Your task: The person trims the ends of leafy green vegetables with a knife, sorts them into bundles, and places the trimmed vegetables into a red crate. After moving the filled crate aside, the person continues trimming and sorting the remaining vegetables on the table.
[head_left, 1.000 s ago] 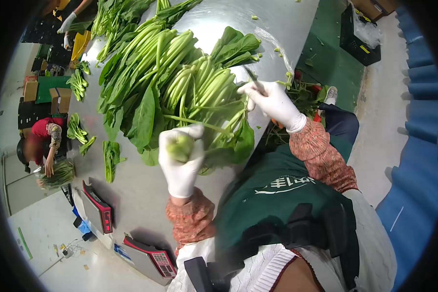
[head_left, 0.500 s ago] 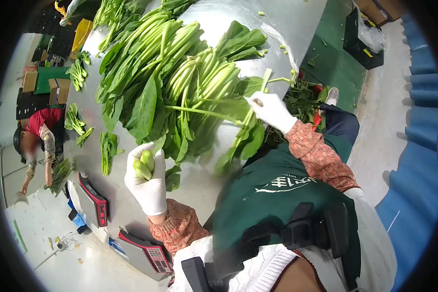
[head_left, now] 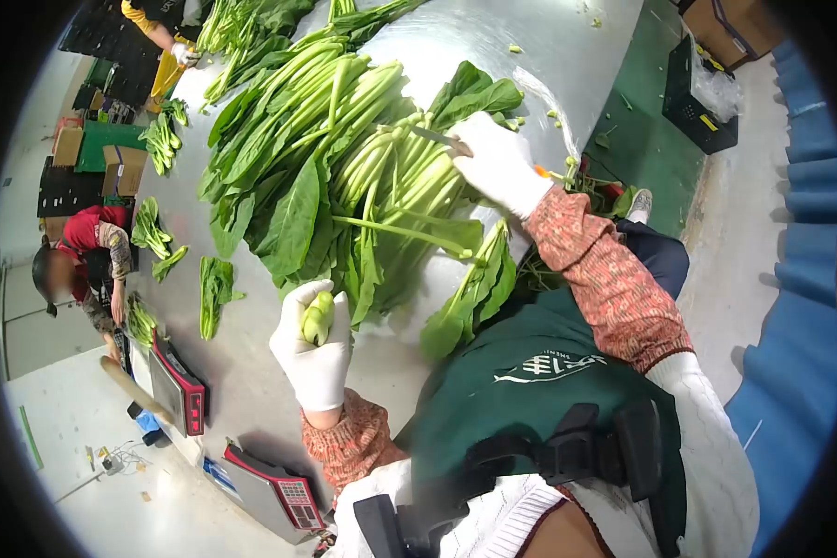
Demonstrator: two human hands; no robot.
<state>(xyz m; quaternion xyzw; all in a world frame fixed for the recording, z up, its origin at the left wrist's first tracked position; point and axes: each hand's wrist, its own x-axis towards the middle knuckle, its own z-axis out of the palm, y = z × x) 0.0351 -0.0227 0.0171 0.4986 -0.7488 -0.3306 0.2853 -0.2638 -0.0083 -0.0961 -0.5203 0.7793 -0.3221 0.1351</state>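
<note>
Both hands wear white gloves. The left hand [head_left: 314,349], at lower centre of the frame, is closed into a fist around a small bunch of pale green stalk ends [head_left: 317,317] that poke up out of its grip. The right hand [head_left: 495,160], up in the upper centre, is curled around a slim knife [head_left: 434,139] whose blade points left over the heap; the fingers are wrapped tight on the handle.

Between and above the 2 hands lies a big heap of long-stemmed dark green leafy vegetables [head_left: 344,177], spread across the shiny metal table [head_left: 493,46] from the upper left toward the middle. A few loose leaves [head_left: 470,293] hang over the table's near edge just beside the green apron [head_left: 530,372].

Smaller bundles of greens [head_left: 212,288] lie apart on the left stretch of the table. At lower left stand 2 red-and-grey weighing scales [head_left: 184,389]. A person in a red top [head_left: 88,232] bends at the far left. A black plastic crate [head_left: 702,116] stands on the green floor at upper right.
</note>
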